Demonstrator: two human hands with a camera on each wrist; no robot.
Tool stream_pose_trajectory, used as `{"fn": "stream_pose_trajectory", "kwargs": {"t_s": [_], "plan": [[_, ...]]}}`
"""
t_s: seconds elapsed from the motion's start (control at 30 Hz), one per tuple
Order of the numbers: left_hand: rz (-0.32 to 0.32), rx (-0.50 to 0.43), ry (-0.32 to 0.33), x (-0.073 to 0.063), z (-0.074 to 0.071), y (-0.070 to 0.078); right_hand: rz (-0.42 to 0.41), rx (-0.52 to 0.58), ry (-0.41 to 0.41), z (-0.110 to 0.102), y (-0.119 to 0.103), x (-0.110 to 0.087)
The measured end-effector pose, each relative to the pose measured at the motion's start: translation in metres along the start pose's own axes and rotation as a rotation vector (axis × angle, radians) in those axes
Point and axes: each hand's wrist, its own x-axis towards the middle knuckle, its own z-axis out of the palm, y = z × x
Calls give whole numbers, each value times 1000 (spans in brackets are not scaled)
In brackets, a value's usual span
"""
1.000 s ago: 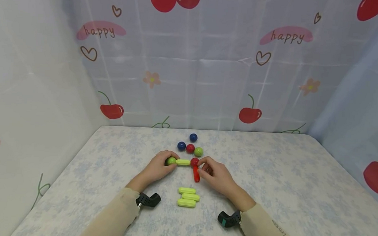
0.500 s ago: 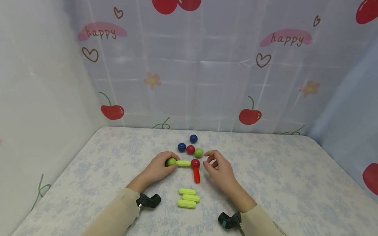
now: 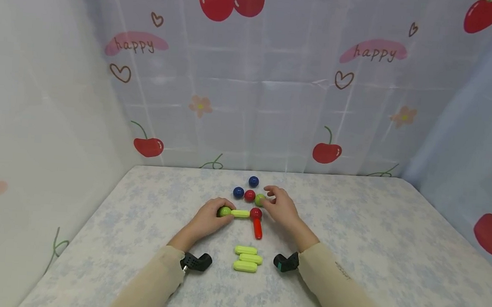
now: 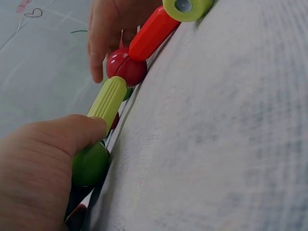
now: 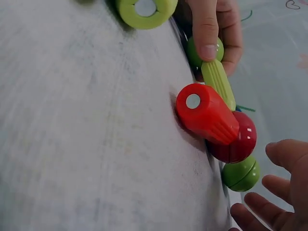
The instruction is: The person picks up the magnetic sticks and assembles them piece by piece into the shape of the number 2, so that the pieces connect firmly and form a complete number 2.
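My left hand (image 3: 210, 217) grips a green ball (image 3: 224, 212), its thumb lying at the near end of a yellow-green rod (image 3: 240, 214). That rod runs to a red ball (image 3: 256, 213), and a red rod (image 3: 258, 229) extends from this ball toward me. In the right wrist view the red rod shows a pale round disc on its end. My right hand (image 3: 284, 208) is at a loose green ball (image 3: 260, 200), thumb and fingers spread around its right side. In the right wrist view a small gap shows between the fingers (image 5: 281, 187) and this loose green ball (image 5: 240, 174).
Beside the loose green ball lies another red ball (image 3: 249, 195), with a blue ball (image 3: 238, 193) to its left and a second blue ball (image 3: 253, 181) behind. Several yellow-green rods (image 3: 248, 259) lie together nearer me. A printed curtain (image 3: 266, 102) hangs behind the cloth-covered table (image 3: 344, 217).
My right hand has let go of the joined red ball and red rod, drawn back to the right, then moved forward to the loose green ball. The left hand keeps its grip.
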Motion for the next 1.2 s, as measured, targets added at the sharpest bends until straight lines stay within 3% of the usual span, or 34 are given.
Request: {"fn": "stream_pose_trajectory", "kwargs": {"t_s": [0.33,0.8,1.1,1.2], "plan": [[-2,1,-1,1,1,3,-13,-69,2,6,7,3],[4,13,12,1,2,0,2,39,17,0,16,-6],[-6,16,2,2,1,0,65,173,-15,-19,4,-31],[-19,9,5,3,1,-2,47,193,-26,-20,3,-40]]}}
